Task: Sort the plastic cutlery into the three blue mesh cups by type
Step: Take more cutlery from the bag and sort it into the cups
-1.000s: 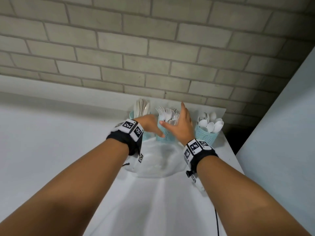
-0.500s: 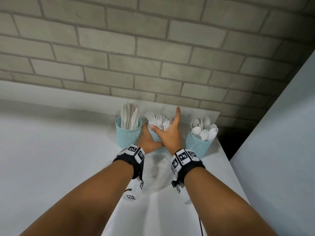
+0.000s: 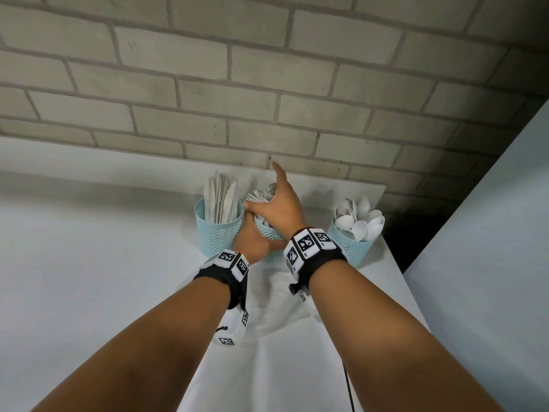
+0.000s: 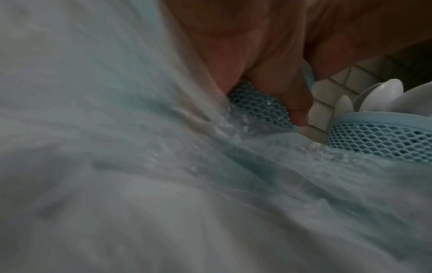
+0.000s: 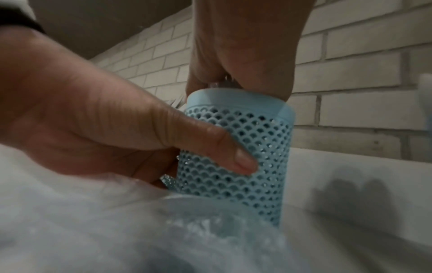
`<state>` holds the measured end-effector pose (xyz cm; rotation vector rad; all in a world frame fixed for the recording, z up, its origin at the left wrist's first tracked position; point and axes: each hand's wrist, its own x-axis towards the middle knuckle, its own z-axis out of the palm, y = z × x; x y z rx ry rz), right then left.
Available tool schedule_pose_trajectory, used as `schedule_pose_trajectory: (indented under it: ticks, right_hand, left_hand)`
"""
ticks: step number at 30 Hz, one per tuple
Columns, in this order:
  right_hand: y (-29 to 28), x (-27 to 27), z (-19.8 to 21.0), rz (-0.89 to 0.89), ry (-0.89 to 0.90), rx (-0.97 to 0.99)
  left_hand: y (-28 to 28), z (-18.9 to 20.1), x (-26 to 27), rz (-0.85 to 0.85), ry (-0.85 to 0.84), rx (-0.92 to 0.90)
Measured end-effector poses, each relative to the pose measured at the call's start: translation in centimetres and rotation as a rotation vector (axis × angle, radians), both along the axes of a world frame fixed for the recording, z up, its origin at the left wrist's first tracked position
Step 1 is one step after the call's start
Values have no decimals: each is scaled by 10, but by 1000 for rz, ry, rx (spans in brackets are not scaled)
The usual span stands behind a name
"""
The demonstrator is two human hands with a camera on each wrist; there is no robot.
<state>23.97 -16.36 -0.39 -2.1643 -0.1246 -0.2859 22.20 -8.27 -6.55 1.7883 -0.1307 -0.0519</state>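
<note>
Three pale blue mesh plastic cups (image 3: 218, 233) are standing mid-frame; the left hand (image 3: 252, 242) is gripping the middle fork-filled cup (image 5: 236, 147), while the right hand (image 3: 280, 208), fingers extended, is pressing its white plastic forks (image 3: 261, 194).

Three upright blue mesh cups in a row, knives (image 3: 220, 197) left, forks (image 3: 261, 195) middle, spoons (image 3: 361, 220) right

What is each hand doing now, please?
Left hand: grips the middle cup.
Right hand: open, pressing on the forks.
</note>
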Motion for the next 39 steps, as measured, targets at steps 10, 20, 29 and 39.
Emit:
schedule_pose_trajectory:
  ticks: [10, 20, 29, 39]
  right_hand:
    - [-13, 5, -4, -166, -212, 205]
    - [-12, -8, -6, -16, -52, 100]
    - [4, 8, -3, -155, -15, -213]
    - [-15, 8, -7, -201, -95, 422]
  left_hand:
    - [1, -10, 8, 70, -11, 56]
    - [1, -7, 6, 5, -21, 83]
    - [-1, -11, 6, 55, -32, 70]
    - [-1, -15, 11, 68, -76, 55]
